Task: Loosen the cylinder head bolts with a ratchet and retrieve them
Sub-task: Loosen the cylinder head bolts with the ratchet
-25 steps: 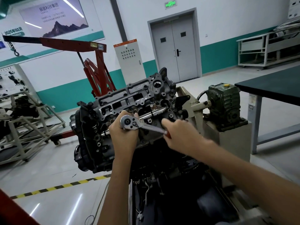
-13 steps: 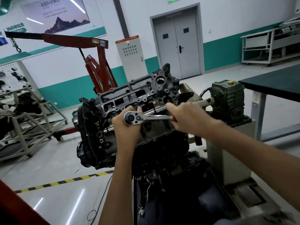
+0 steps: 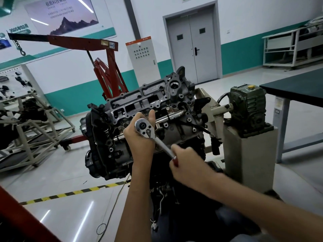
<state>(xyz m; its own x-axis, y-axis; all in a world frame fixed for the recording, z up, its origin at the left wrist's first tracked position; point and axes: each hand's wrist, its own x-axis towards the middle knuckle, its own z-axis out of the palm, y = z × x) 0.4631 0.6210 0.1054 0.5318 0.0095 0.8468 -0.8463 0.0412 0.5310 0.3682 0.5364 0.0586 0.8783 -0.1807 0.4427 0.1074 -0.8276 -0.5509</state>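
Gripping the red handle of the ratchet [image 3: 152,135] with the right hand [image 3: 188,165], handle slanting down to the right; cupping the ratchet's head with the left hand [image 3: 139,144], thumb raised, holding it against the cylinder head [image 3: 139,102] beside the engine stand [image 3: 249,154].

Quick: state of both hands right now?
Left hand: holding the ratchet head, thumb up.
Right hand: gripping the ratchet handle.

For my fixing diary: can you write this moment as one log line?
step: loosening bolt | left hand: holds ratchet head at cylinder head | right hand: grips ratchet's red handle
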